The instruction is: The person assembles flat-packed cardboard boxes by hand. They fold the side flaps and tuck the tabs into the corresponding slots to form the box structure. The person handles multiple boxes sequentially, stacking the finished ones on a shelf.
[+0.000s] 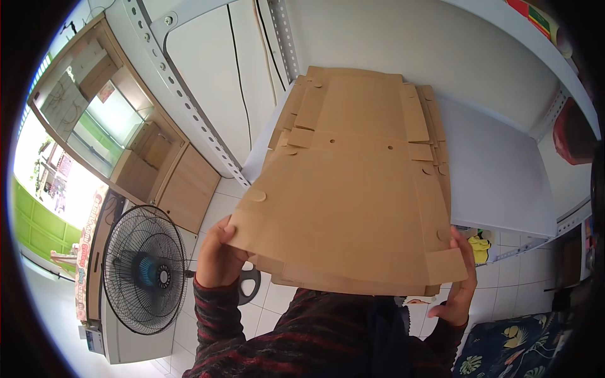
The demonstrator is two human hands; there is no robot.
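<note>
A stack of flat brown die-cut cardboard sheets (353,183) lies on a pale shelf, its near end overhanging the front edge toward my body. The top sheet has side flaps, slots and two small holes across its middle, and its near part bows upward. My left hand (217,255) grips the near left corner of the top sheet, thumb on the upper face and fingers beneath. Along the near right edge, my right hand (462,283) is spread, fingers stretched up beside a flap and thumb apart below it.
The pale shelf (498,164) extends right of the stack, between perforated metal posts (189,104). A black standing fan (145,271) is at left, near a wooden glass cabinet (113,120). Dark leaf-patterned fabric (510,346) lies at lower right. An upper shelf (517,38) overhangs the right side.
</note>
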